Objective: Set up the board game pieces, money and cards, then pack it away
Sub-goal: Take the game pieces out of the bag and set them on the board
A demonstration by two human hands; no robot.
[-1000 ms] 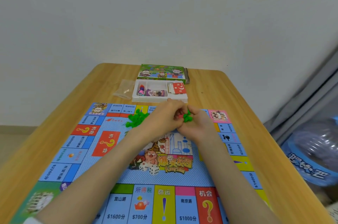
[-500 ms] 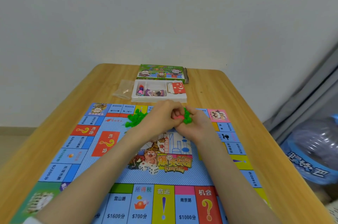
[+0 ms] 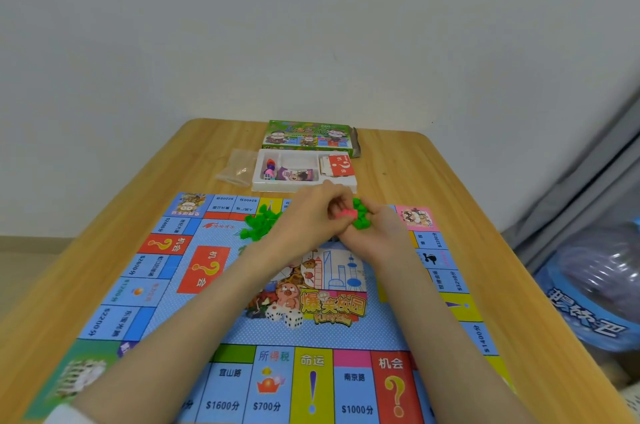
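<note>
A colourful game board [image 3: 221,288] lies flat on the wooden table [image 3: 460,201]. Over its far edge my two hands meet. My left hand [image 3: 308,219] pinches a small red piece [image 3: 344,214] with curled fingers. My right hand [image 3: 377,233] cups a clump of green houses [image 3: 360,215]. A loose pile of green houses [image 3: 259,224] lies on the board just left of my left hand. Behind the hands stands a white plastic tray [image 3: 301,186] holding coloured pawns, paper money and a red card deck [image 3: 341,165].
The green game box [image 3: 308,137] lies behind the tray near the wall. An empty clear plastic bag [image 3: 239,167] rests left of the tray. A large blue water jug [image 3: 595,292] stands off the table's right side.
Both hands stay together at the board's far edge; the fingers have shifted slightly around the red and green pieces. Nothing else has moved.
</note>
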